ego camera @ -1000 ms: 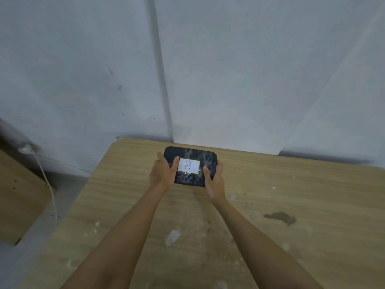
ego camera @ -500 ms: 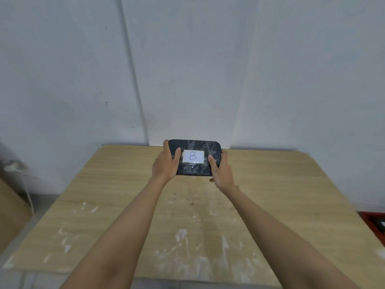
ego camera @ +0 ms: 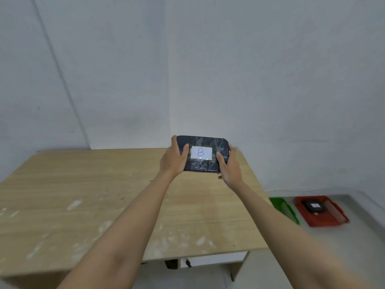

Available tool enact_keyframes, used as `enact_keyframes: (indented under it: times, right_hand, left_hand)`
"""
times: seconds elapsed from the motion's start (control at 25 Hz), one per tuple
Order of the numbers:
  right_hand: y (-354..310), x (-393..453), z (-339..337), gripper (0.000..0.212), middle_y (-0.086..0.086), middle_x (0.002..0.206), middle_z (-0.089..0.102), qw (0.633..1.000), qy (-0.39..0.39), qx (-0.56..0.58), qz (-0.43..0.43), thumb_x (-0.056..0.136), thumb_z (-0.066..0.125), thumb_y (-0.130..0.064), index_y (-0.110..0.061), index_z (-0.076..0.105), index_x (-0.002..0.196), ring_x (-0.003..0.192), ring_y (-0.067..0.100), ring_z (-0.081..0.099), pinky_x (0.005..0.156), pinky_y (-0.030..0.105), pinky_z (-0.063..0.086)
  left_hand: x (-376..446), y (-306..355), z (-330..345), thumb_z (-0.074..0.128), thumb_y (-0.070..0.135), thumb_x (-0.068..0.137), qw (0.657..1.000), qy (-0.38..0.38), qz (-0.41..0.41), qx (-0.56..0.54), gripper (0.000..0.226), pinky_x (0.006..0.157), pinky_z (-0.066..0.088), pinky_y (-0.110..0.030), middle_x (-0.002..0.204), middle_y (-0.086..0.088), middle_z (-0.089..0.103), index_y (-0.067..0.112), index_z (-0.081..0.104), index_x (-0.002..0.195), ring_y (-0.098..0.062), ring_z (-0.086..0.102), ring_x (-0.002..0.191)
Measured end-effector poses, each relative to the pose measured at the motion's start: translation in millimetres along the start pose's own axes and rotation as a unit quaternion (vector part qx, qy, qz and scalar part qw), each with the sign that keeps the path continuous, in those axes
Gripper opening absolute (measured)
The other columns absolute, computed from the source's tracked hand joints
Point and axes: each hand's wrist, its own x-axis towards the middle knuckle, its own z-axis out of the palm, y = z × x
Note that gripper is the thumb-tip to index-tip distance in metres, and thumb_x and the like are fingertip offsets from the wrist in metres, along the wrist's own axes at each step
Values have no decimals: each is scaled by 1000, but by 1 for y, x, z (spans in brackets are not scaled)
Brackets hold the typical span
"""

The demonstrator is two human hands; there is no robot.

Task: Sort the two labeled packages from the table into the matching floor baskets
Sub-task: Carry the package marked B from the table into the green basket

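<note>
Head view shows a flat, dark, plastic-wrapped rectangular package point(ego camera: 202, 153) with a white paper label point(ego camera: 201, 152) marked "B", held in the air above the far right part of the pale wooden counter point(ego camera: 83, 195). The left hand point(ego camera: 173, 159) clasps its left short edge, thumb on the top face beside the label and fingers curled under and behind. The right hand point(ego camera: 229, 166) clasps the right short edge the same way, thumb laid on top near the label's right corner. Both are pinching the package between thumb and fingers, and it sits level, label facing up.

On the grey floor to the right of the counter lie a green plastic basket point(ego camera: 284, 208), partly hidden by the right forearm, and just beyond it to the right a red plastic basket point(ego camera: 325, 221) that already holds another dark labelled package point(ego camera: 314, 206); that label is too small to read, and no basket marking is legible.

The package looks slim, fairly stiff and probably light, since it does not sag between the two holds. Its wrinkled glossy film is likely slippery, so gripping the short edges with fingers underneath seems the safer hold. The green basket is presumably where it belongs.
</note>
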Motion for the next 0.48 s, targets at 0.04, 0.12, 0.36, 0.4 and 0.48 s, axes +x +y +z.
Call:
enact_keyframes:
  times: [0.04,0.12,0.36,0.4,0.48]
  right_hand:
    - [12,7,-27,41,-15,77,57,1000,-2,-6,-3,94,43,-46,-26,32,129,76,36,66,68,56,58]
    - [39,21,-85,42,-13,78,57,1000,-7,-17,-6,94,42,-48,-28,30,130,72,30,64,68,56,58]
    - [119,51,-241,48,-2,91,58,998,9,-56,7,94,41,-49,-26,26,134,89,33,65,79,57,56]
    - [131,56,-261,48,0,94,58,998,13,-58,13,95,41,-48,-24,26,134,89,33,65,79,57,56]
    - [153,69,-298,48,1,95,58,998,19,-55,25,95,41,-47,-23,26,134,88,34,65,78,57,56]
  left_hand:
    - [-2,22,21,31,49,95,1000,2,2,-5,54,63,39,-33,59,3,49,19,23,140,-24,53,64]
    - [-9,69,64,31,49,95,1000,6,2,-17,54,64,40,-33,60,3,50,20,23,140,-25,54,66]
    - [-29,196,190,32,48,95,999,-11,14,-48,53,65,39,-33,64,2,53,18,25,138,-26,54,70]
    - [-30,213,207,32,48,95,999,-15,17,-49,53,65,39,-33,67,0,56,18,25,138,-26,54,71]
    - [-28,245,242,32,47,96,998,-27,18,-52,53,66,40,-34,76,-5,60,17,25,139,-27,56,74]
